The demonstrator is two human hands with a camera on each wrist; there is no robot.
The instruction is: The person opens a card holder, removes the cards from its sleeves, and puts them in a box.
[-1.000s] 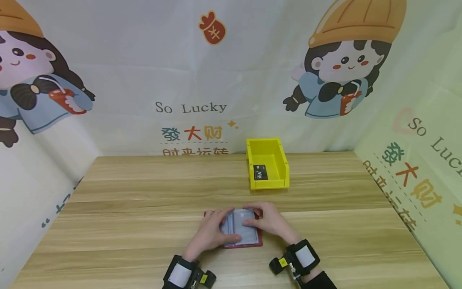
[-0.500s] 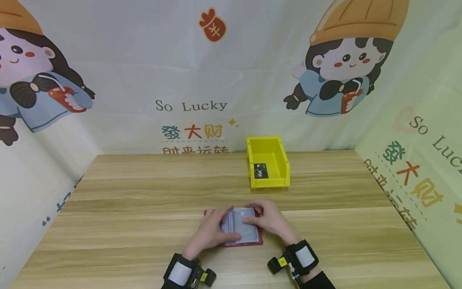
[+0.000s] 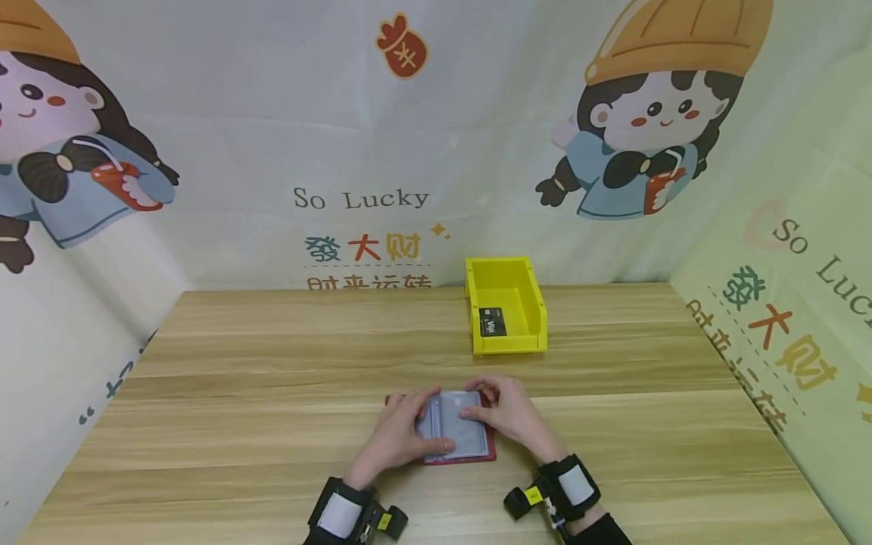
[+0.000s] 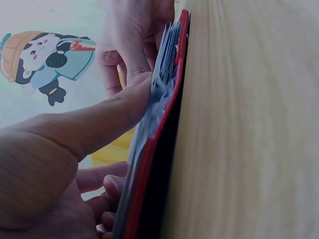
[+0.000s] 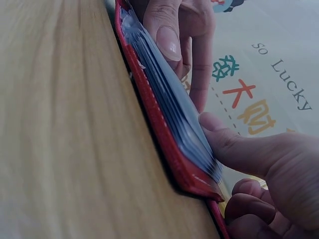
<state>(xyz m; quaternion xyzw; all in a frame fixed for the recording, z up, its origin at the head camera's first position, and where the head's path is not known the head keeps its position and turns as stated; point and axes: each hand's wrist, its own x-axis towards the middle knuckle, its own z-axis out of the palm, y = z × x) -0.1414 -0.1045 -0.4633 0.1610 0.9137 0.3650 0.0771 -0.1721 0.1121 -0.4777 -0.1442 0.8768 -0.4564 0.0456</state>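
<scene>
A red card holder (image 3: 492, 448) lies spread open on the wooden table, its stack of clear plastic sleeves (image 3: 465, 434) facing up. My left hand (image 3: 397, 435) grips its left part, the thumb (image 4: 117, 117) laid across the sleeves and the fingers at the far edge. At the upper right corner, my right hand (image 3: 509, 411) pinches the sleeves, with its thumb (image 5: 239, 147) on the top one. In the right wrist view the sleeves (image 5: 172, 102) fan slightly apart above the red cover (image 5: 162, 122). The fingertips under the right edge are partly hidden.
Behind the hands stands a yellow bin (image 3: 509, 347), with a black card marked "Vip" (image 3: 493, 322) inside at its front left. A printed cloth (image 3: 272, 136) hangs along the table's back edge. Each wrist wears a strapped camera (image 3: 523, 500).
</scene>
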